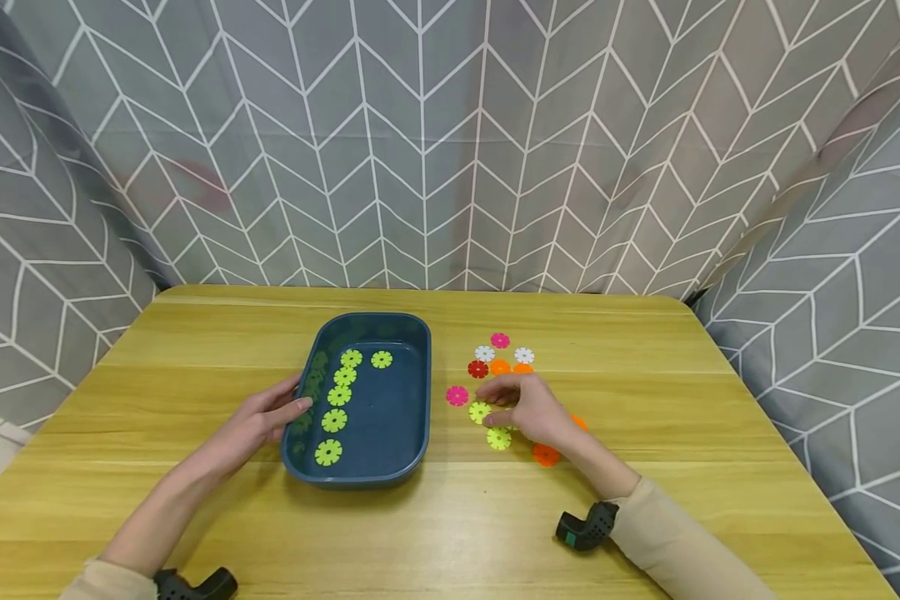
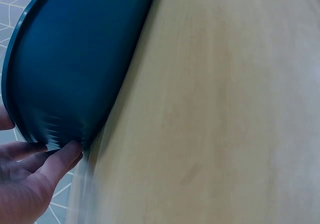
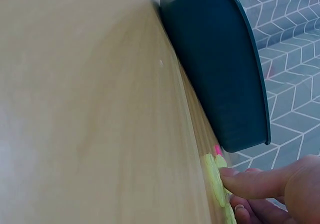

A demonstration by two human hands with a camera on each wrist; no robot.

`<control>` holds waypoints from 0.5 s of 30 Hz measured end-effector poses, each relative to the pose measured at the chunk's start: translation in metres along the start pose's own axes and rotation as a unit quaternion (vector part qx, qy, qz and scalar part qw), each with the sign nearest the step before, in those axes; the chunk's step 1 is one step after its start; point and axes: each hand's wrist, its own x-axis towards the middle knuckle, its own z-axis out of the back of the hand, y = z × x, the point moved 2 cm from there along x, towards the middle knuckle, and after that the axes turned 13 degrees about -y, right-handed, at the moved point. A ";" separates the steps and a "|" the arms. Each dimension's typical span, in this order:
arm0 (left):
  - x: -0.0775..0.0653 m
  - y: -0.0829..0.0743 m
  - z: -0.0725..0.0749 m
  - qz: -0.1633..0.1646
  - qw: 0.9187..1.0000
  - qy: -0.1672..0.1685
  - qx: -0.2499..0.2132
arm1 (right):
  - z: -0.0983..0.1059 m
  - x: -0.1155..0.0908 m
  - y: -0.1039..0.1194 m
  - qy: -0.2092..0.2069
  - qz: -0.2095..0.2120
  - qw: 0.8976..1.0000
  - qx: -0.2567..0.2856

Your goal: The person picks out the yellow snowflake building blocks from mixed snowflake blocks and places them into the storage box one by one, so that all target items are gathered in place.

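Now, right hand (image 1: pixel 532 408): hung low among the loose yellow-green discs (image 1: pixel 498 438), right of the blue tray (image 1: pixel 378 425), thumb at an edge!
Right fingers: bent, close to a pinch; could not tell from head or wrist view whether grasping a disc or only touching.
Left hand (image 1: pixel 251 425): gripped the tray by its left side, thumb over the rim, fingers against the outer wall.
Tray discs (image 1: pixel 334 420): numbered 6, all yellow-green, 5 down the left, 1 off to the right.
Thin edges: looked ready to skid across the smooth table (image 1: pixel 480 542) if pressed at a slant, or to come up 2 together where bunched.
Pink disc (image 1: pixel 457 395): sat between tray and right hand; risked a shove from any low sweep.
Red disc (image 1: pixel 477 369) and upper orange disc (image 1: pixel 500 367): lay just past the knuckles, near enough to be snagged by too wide a grasp.
Lower orange disc (image 1: pixel 546 454): lay right beside the right forearm (image 1: pixel 603 467); could have been nudged by a wrist turn.
Left grip: seemed secure, yet could have dragged the tray if tugged, scattering that column.
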 end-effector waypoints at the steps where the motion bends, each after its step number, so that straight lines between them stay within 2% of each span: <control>1: 0.000 0.000 0.000 0.000 1.000 0.000 0.001 | 0.000 0.000 0.000 0.002 0.000 1.000 0.001; 15: 0.000 -0.001 0.000 0.001 1.000 0.005 -0.005 | 0.002 -0.002 0.003 -0.003 0.018 1.000 0.011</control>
